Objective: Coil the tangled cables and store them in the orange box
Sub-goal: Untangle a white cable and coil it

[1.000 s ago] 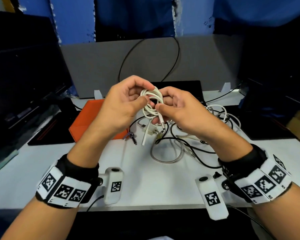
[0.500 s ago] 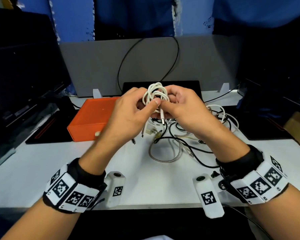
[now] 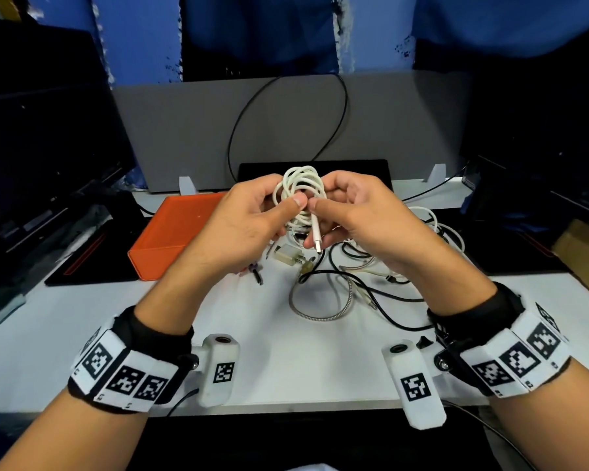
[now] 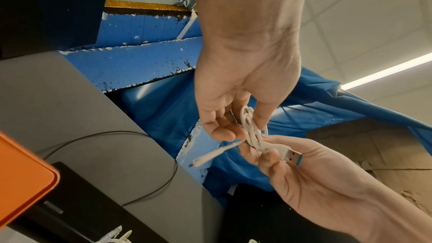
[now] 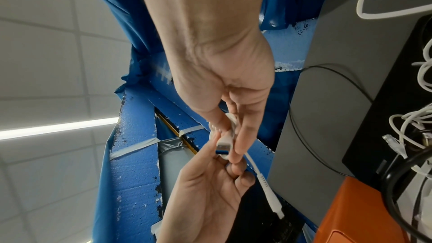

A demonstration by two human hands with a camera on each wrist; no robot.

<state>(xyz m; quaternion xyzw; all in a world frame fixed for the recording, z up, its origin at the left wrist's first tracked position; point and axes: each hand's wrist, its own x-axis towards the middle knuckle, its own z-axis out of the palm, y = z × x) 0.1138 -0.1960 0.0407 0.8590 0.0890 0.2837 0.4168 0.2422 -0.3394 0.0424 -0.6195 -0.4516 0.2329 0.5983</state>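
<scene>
Two hands hold one white cable coil [image 3: 300, 195] above the middle of the white table [image 3: 303, 355]. The left hand [image 3: 249, 226] pinches the coil's loops between thumb and fingers. The right hand [image 3: 357, 219] grips the coil's USB plug end [image 4: 291, 155]. Below them, tangled cables [image 3: 347, 283] lie on the table. The orange box [image 3: 174, 236] sits toward the far left edge.

White cable [image 3: 300, 185], orange box [image 3: 177, 226], black-and-white checkered wristbands [image 3: 123, 375].
</scene>
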